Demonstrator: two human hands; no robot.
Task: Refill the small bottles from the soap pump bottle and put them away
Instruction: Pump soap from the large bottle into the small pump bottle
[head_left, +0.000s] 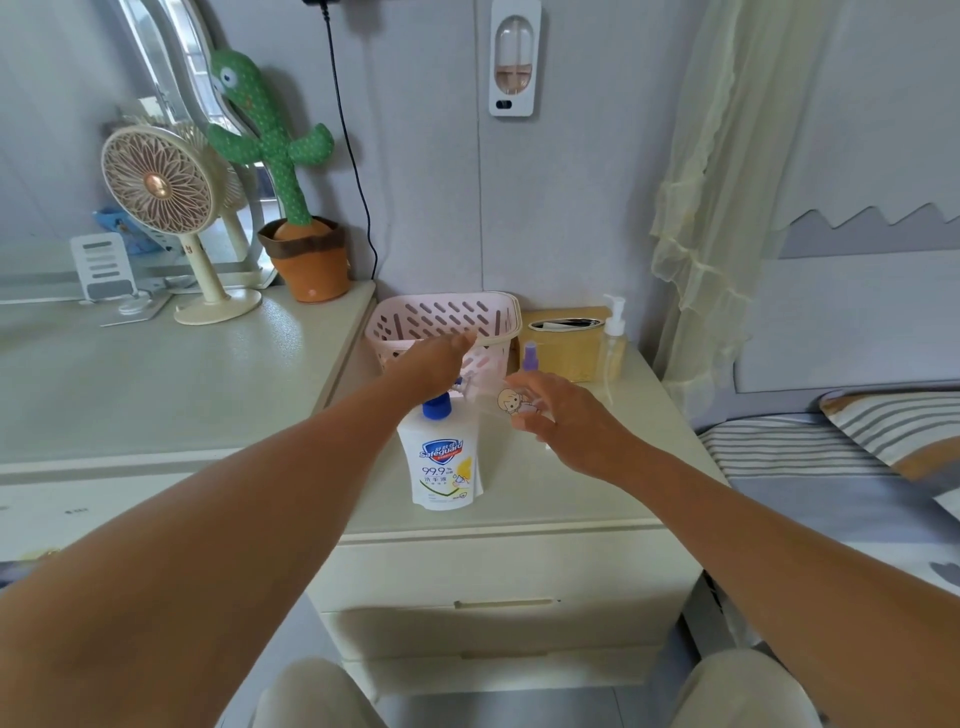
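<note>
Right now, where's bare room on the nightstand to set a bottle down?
Free: front strip between soap pump bottle and nightstand edge; right side past the right hand. Crowded: back row of pink basket, purple bottle, tissue box, clear pump bottle.

The soap pump bottle (444, 457) stands mid-nightstand (597, 493), with a basket (441, 317) far behind it. Right of the basket sits a tissue box (566, 348), a spray bottle (530, 356) just before it and a dispenser (613, 338) at its right. The right hand (571, 426) holds a small bottle (511, 402) just right of the pump head. On the left, a desk (156, 374) bears a fan (156, 179).
</note>
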